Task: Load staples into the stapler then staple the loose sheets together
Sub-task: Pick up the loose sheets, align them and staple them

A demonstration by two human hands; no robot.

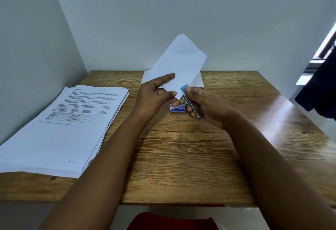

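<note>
I sit at a wooden table [190,153] pushed into a corner of pale grey walls [200,11]. At my right, a window [325,47] lets daylight glare across the tabletop, and a dark cloth [320,87] hangs beside it.

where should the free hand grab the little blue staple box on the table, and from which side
Judging from this view, pinch the staple box across its two long edges, coming from above and from the left. It lies flat on the table, so only the top and sides are open. The right hand, holding the stapler, hangs over its right end, while the left hand is nearer.
</note>
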